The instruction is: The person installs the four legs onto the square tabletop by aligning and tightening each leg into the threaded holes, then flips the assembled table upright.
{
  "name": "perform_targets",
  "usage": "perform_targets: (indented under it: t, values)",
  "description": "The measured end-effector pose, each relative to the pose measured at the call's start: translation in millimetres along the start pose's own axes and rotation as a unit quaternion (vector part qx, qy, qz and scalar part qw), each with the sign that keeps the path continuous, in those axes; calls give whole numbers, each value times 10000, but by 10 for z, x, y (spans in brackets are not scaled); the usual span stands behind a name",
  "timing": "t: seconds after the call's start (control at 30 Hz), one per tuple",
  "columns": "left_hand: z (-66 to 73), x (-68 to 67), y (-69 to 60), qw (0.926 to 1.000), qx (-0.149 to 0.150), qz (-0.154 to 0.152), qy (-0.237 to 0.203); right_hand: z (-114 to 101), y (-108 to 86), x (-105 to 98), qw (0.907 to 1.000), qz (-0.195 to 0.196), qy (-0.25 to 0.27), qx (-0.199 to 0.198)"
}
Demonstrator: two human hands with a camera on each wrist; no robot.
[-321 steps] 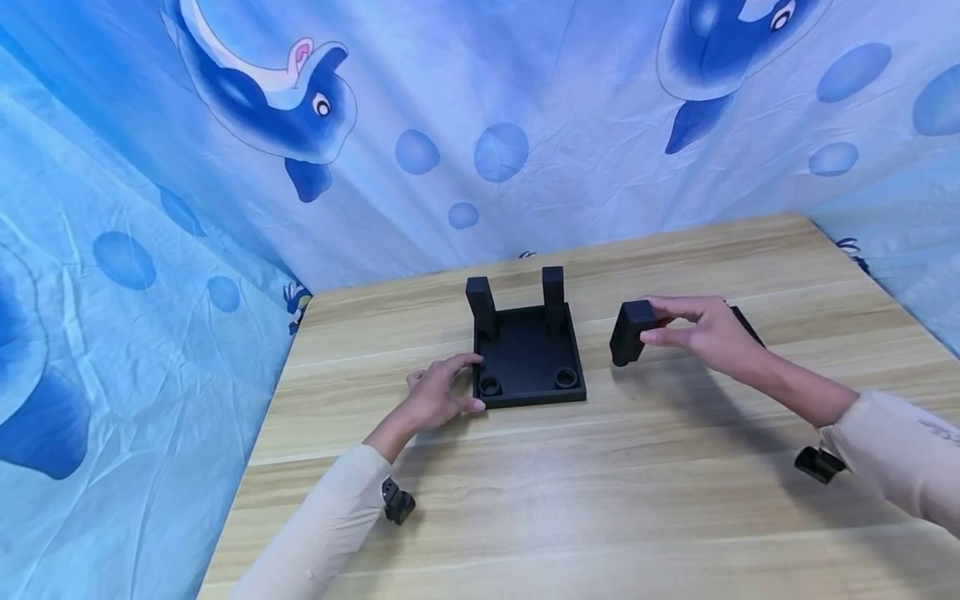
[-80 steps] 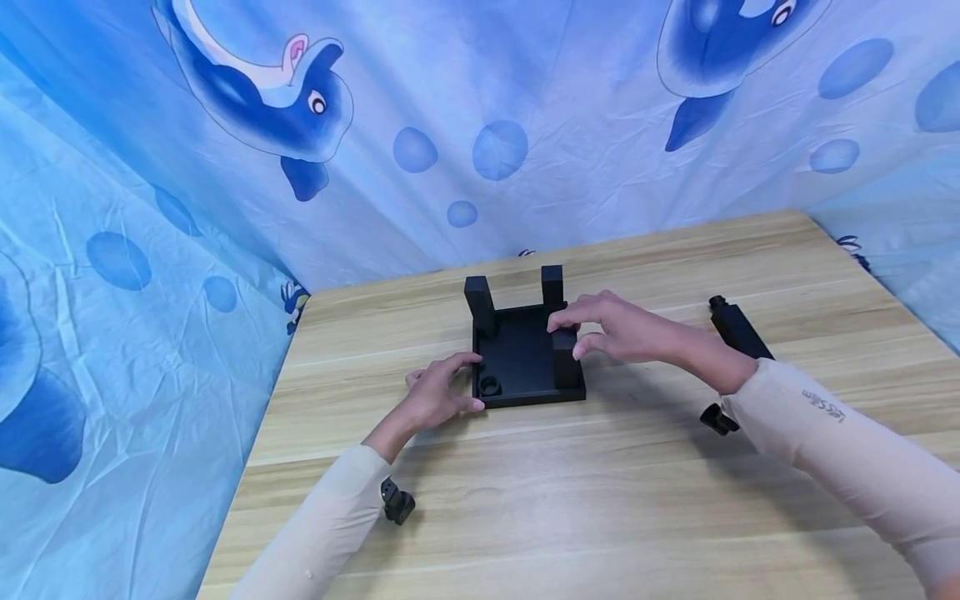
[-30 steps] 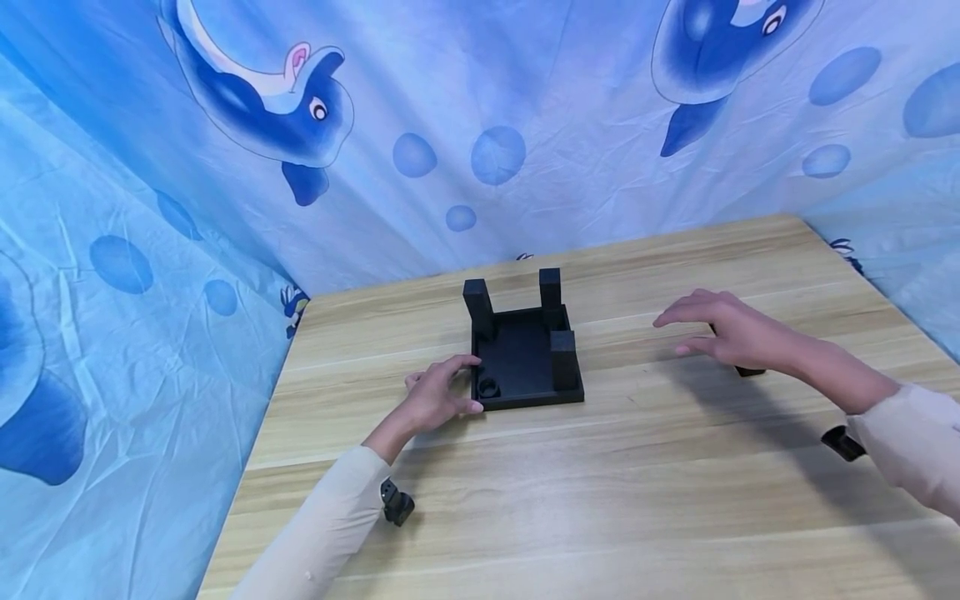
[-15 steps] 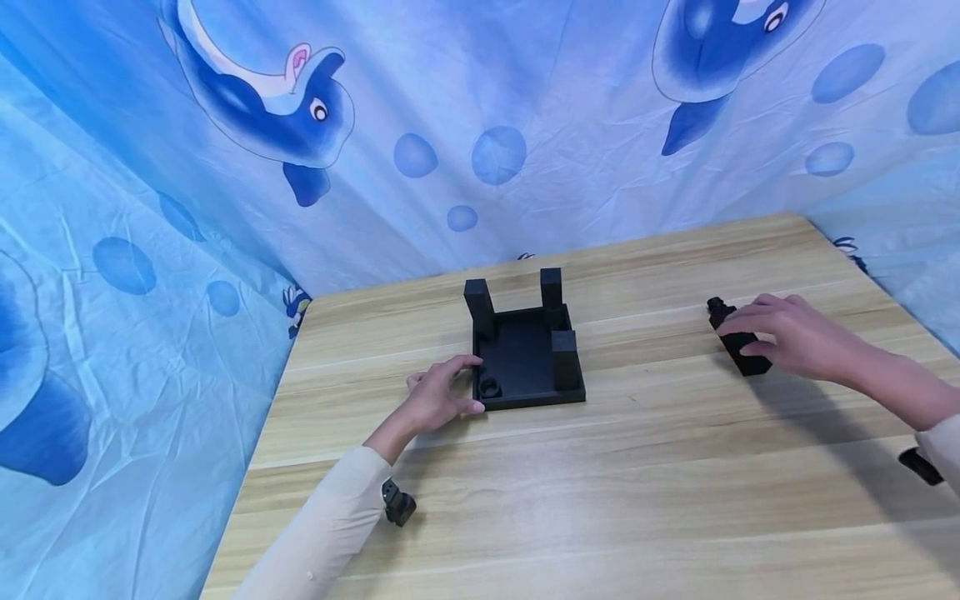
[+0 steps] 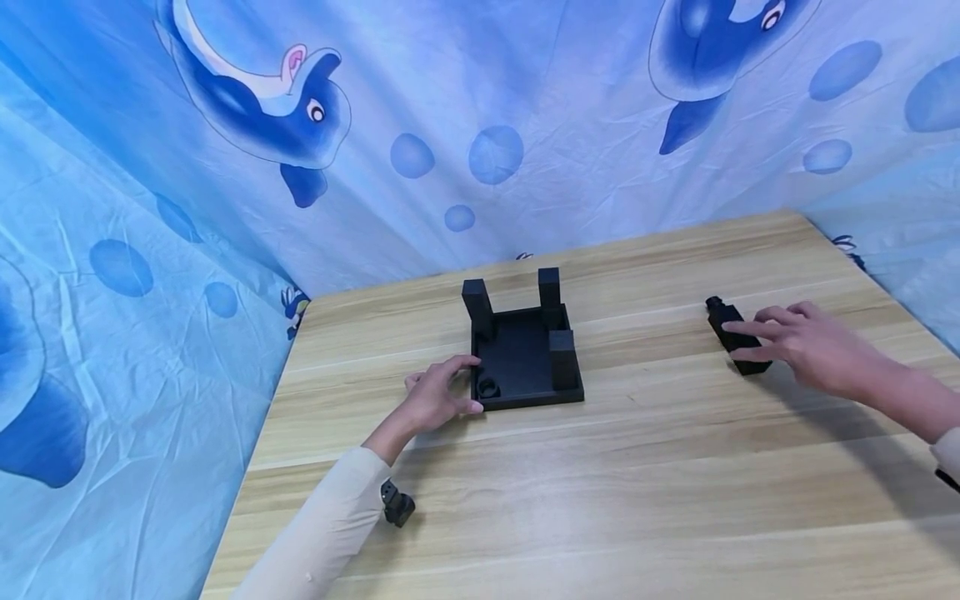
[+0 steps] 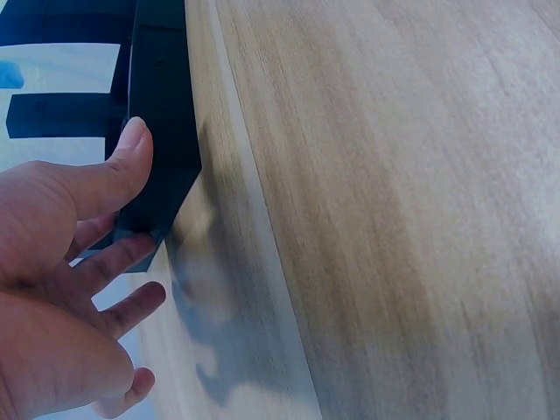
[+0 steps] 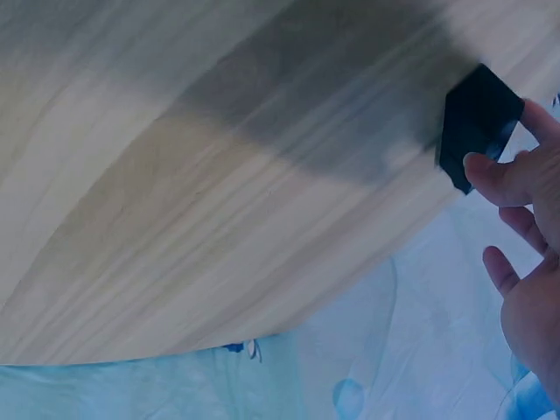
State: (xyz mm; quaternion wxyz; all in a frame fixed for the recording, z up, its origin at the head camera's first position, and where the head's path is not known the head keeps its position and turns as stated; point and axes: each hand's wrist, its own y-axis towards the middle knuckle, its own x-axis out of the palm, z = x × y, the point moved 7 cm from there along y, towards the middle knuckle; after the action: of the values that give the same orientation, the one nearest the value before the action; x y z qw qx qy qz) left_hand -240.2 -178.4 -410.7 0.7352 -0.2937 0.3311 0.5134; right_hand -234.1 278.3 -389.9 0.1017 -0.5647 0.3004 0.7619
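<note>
A shallow black tray (image 5: 521, 358) stands on the table with three black posts (image 5: 562, 360) upright at its corners. An open ring (image 5: 488, 387) sits at its near left corner. My left hand (image 5: 433, 398) grips that corner, thumb on the near wall and a finger on the left rim; in the left wrist view the thumb lies against the tray (image 6: 166, 105). To the right, a black post with a knobbed end (image 5: 723, 321) lies on the table. My right hand (image 5: 813, 350) pinches it between thumb and fingers, also seen on the post (image 7: 477, 122) in the right wrist view.
The wooden table (image 5: 570, 500) carries the things. A blue curtain with dolphins (image 5: 585, 167) hangs behind and at the left. A small black device (image 5: 397, 503) is at the left sleeve's cuff (image 5: 360, 475), above the table.
Over these frames a third post went into the tray's near right corner and my right hand let it go. It moved right to the lying post and took hold. My left hand stayed put.
</note>
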Motion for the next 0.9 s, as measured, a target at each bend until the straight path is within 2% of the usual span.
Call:
perform_targets:
  t: [0.1,0.4,0.9]
  values:
    - [7,1,-3,10000,-4,-6,-14,-42,-21,49,9999,-46,-19,-136]
    - [14,5,-7,10000,17,-28,-61,-76,-5,71,9998,-120,-60,-140]
    - [-2,-6,-8,10000,-20,7,55,-172,-3,136,9984,120,-209,-502]
